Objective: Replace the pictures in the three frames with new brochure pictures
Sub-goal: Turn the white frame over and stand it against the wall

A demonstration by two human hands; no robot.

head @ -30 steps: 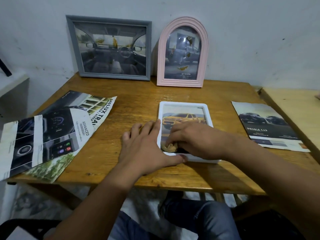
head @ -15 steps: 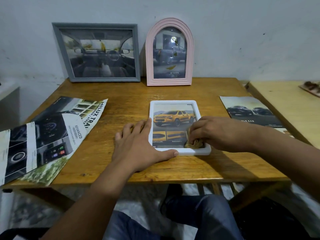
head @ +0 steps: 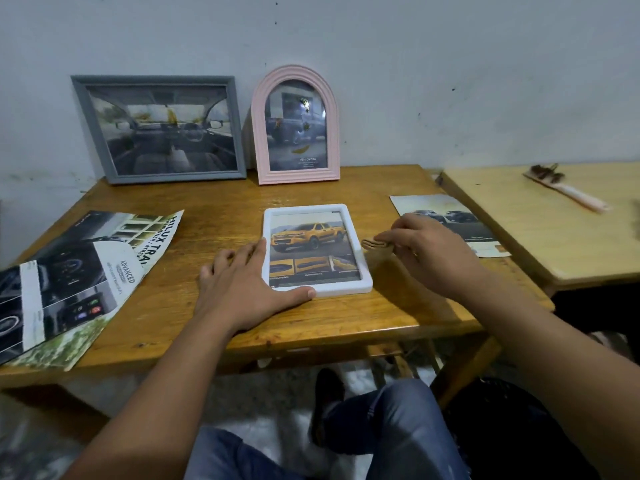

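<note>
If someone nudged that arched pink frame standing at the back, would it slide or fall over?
The pink frame would probably tip rather than slide: it stands upright, taller than wide, on a narrow base against the wall. Its front looks glazed, showing reflections, so a fall could be risky. It looks light, likely easy to lift.

Left hand (head: 242, 289) covers the lower-left corner and part of the left rim of the white frame (head: 353, 287); small print along the bottom of its picture too small to read. Brochure (head: 79, 278) at the table's left runs off the picture's left edge, title partly cut by its torn edge. Right hand (head: 429, 254) hides part of the brochure page (head: 446, 213); the tan thing (head: 375, 243) pinched in its fingers is blurred, not identifiable.
</note>
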